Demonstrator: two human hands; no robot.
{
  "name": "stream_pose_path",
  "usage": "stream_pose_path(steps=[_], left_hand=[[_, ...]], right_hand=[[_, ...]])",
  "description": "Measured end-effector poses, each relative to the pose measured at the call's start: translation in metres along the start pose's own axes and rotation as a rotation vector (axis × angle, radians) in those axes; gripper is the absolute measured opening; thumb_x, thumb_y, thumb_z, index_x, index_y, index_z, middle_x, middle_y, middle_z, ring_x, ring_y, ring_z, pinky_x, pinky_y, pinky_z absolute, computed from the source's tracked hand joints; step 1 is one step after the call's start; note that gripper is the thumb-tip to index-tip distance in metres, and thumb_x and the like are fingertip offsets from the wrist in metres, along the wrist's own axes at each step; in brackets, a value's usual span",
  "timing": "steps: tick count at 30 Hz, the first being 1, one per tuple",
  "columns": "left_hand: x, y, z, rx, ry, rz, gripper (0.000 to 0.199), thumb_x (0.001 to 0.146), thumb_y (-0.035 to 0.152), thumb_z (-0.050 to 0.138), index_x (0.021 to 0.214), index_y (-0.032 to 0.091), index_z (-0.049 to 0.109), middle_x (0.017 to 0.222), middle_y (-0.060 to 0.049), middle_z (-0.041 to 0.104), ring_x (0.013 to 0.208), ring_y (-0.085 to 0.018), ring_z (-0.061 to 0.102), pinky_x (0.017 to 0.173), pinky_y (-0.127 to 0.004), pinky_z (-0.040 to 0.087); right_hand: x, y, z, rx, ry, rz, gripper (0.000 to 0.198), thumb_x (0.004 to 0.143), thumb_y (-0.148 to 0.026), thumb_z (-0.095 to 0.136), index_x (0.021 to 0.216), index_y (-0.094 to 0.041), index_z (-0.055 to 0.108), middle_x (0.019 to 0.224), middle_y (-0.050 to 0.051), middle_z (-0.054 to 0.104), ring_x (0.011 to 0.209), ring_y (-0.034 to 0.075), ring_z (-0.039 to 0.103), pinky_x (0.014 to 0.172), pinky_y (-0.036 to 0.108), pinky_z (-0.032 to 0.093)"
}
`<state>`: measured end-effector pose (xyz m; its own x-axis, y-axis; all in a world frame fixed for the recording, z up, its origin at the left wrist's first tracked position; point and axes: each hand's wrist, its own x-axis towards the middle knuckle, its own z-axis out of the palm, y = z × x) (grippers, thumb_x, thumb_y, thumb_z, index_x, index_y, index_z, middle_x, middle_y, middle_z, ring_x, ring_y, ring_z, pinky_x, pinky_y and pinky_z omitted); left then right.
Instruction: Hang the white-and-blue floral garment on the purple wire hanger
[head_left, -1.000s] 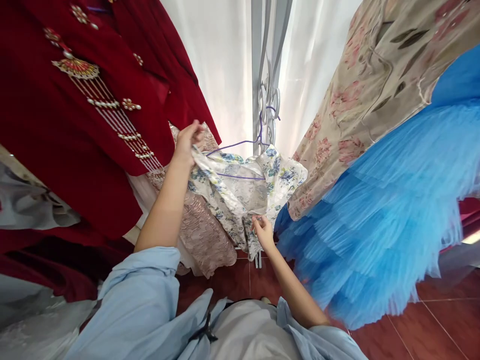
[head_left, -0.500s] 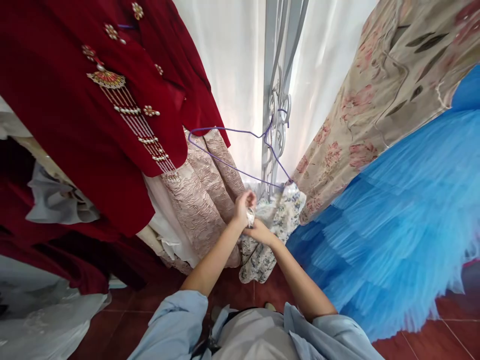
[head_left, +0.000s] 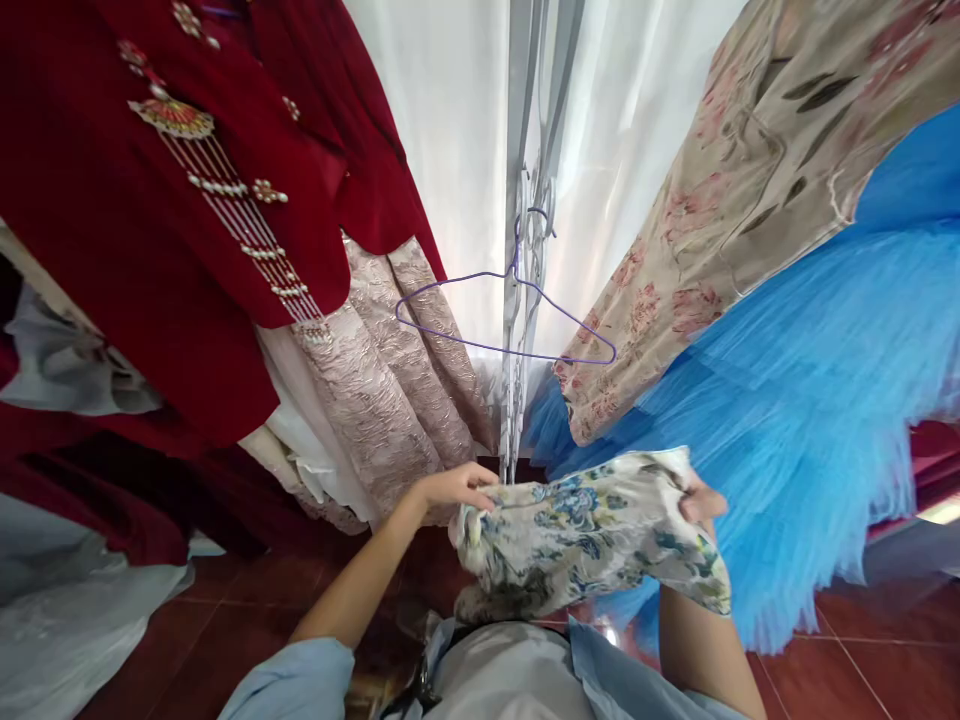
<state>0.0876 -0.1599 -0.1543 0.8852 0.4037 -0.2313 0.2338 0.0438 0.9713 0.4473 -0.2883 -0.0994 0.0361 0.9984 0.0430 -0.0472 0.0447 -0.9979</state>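
The floral blouse (head_left: 585,530) is at lower centre of the frame, stretched between both hands. The left hand (head_left: 456,488) has its fingers pinched on the blouse's left end; the right hand (head_left: 703,503) grips its right end, fingers partly hidden by cloth. Above, at centre, a purple hanger (head_left: 517,352) hangs from the rack (head_left: 517,90). A blue skirt (head_left: 787,430) fills the right.
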Motion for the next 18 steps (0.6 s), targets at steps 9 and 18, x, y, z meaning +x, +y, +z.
stream_pose_path(steps=[9,18], left_hand=[[-0.052,0.058,-0.115,0.072,0.815,0.270,0.011,0.064,0.012,0.065,0.063,0.020,0.073,0.066,-0.002,0.067,0.065,-0.017,0.053,0.059,-0.025,0.040],[-0.007,0.096,-0.133,-0.242,0.501,0.360,0.032,0.063,0.032,0.063,0.087,0.014,0.074,0.095,-0.013,0.074,0.095,-0.028,0.066,0.088,-0.037,0.052]], right_hand=[[0.021,-0.022,0.006,0.005,-0.155,0.129,0.032,0.058,-0.039,0.089,0.080,-0.017,0.079,0.068,0.007,0.074,0.057,0.022,0.066,0.055,0.031,0.053],[0.050,-0.006,0.018,0.094,0.132,-0.047,0.027,0.060,-0.039,0.085,0.081,-0.022,0.079,0.084,0.008,0.079,0.079,0.029,0.074,0.077,0.037,0.057]])
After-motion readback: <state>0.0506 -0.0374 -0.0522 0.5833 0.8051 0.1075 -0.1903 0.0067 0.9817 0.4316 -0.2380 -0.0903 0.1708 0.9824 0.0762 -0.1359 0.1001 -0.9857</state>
